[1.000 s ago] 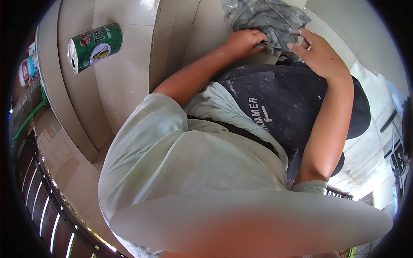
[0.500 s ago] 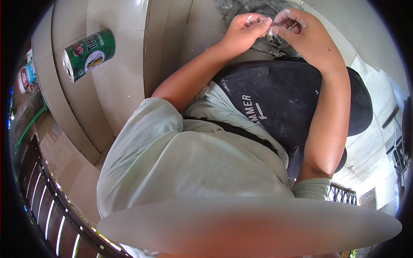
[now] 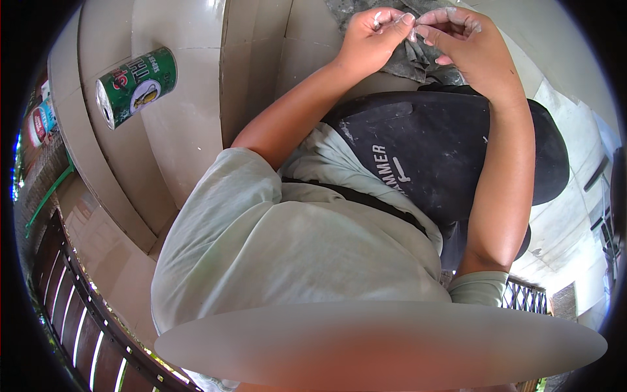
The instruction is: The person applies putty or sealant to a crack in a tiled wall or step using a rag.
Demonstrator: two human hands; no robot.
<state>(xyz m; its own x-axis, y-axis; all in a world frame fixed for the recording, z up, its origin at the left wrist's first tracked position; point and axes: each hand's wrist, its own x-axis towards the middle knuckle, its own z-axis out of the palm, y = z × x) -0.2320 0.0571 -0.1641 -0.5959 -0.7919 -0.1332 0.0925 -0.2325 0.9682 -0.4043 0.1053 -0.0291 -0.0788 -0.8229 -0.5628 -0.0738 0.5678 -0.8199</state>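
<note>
My left hand [image 3: 372, 40] and my right hand [image 3: 467, 55] meet at the top, fingertips pinched around something small that I cannot make out. Whitish smears coat several fingers of both hands. Just behind and beneath them lies a crumpled, dusty grey cloth [image 3: 408, 65]. Below my wrists, a dark, dust-marked padded fabric piece [image 3: 434, 150] with pale lettering covers my lap, over my pale green shirt [image 3: 294, 248].
A green can [image 3: 136, 88] lies on its side on the beige tiled step [image 3: 176, 144] to my left. Further left are a small packaged item [image 3: 40, 124] and dark railing slats [image 3: 85, 307]. Pale tiled flooring [image 3: 555, 242] stretches to my right.
Both hands have moved up the picture from the crumpled cloth, and their fingertips have come together in a pinch. The can appears slightly lower in view.
</note>
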